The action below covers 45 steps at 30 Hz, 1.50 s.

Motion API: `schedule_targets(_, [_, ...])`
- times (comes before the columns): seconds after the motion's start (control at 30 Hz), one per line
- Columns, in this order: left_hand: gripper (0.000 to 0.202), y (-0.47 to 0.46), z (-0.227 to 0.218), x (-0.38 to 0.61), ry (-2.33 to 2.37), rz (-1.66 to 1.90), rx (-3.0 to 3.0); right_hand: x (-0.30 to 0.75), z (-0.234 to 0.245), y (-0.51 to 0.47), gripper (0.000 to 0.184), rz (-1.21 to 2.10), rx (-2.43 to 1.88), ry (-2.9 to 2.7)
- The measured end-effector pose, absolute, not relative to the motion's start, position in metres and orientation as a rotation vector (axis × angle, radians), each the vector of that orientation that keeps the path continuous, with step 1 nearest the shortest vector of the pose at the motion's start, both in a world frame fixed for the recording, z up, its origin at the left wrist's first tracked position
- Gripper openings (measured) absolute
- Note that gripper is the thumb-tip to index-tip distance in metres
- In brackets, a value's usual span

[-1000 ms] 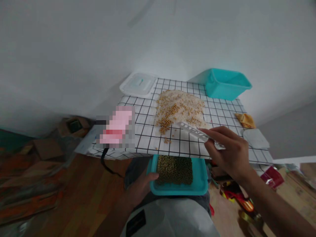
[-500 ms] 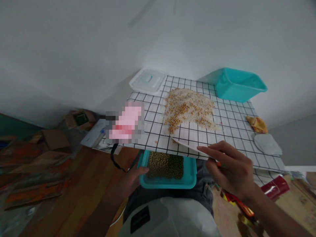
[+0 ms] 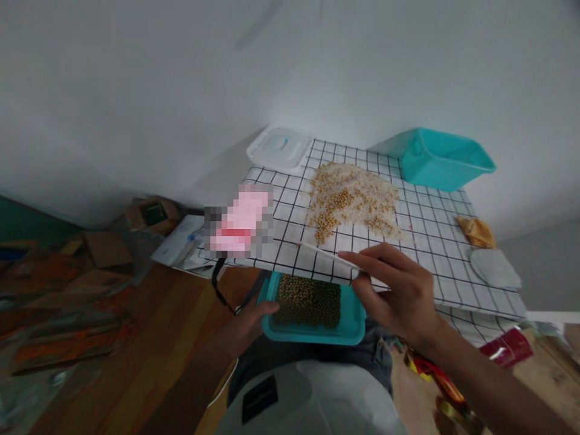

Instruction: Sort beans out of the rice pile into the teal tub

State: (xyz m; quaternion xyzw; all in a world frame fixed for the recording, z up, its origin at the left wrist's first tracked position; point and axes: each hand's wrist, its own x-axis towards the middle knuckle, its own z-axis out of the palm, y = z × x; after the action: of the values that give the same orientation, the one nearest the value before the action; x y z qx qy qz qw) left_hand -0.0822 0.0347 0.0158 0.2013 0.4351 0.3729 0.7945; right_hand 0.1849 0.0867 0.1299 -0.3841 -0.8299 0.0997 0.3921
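My right hand (image 3: 399,293) pinches a thin white flat strip (image 3: 324,254) that lies edge-on along the near edge of the checked table (image 3: 430,241). Beyond it a heap of yellow beans mixed with white grains (image 3: 351,199) is spread on the cloth. My left hand (image 3: 247,320) grips the left rim of a teal tray (image 3: 353,323) filled with yellow and green beans, held on my lap just under the table edge.
A teal tub (image 3: 446,160) stands at the table's far right corner, a clear lidded box (image 3: 278,148) at the far left. A pink blurred item (image 3: 240,220) lies on the left side. Crumpled wrappers (image 3: 475,232) sit at right. Cardboard and papers litter the floor (image 3: 104,254) to the left.
My right hand has drawn the white strip from the heap toward the near table edge and leftward, and the loose beans on the cloth near that edge are gone. The view has shifted slightly.
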Motion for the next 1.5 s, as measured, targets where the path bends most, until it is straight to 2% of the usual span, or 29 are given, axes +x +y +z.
schedule_targets(0.17, [0.039,0.033,0.015,-0.082,0.897,0.81,0.383,0.165,0.127,0.103,0.031,0.246,-1.012,-2.101])
schedule_targets(0.37, [0.048,0.033,0.018,-0.082,0.9,0.79,0.348,0.168,0.123,0.098,0.033,0.233,-0.874,-2.255])
schedule_targets(0.67, [0.024,0.033,0.011,-0.093,0.955,0.792,0.486,0.213,0.117,0.069,0.047,0.214,-0.604,-2.455])
schedule_targets(0.8, [0.026,0.034,0.021,-0.084,0.932,0.79,0.375,0.222,0.12,0.075,0.045,0.231,-0.745,-2.33])
schedule_targets(1.07, [0.054,0.031,0.013,-0.07,0.932,0.741,0.322,0.192,0.123,0.147,0.032,0.285,-0.888,-2.161])
schedule_targets(1.3, [0.048,0.029,0.004,-0.076,0.92,0.788,0.356,0.195,0.139,0.197,0.027,0.194,-1.302,-1.956])
schedule_targets(1.5, [0.035,0.028,0.005,-0.081,0.956,0.711,0.389,0.223,0.158,0.225,0.033,0.481,-1.434,-1.754])
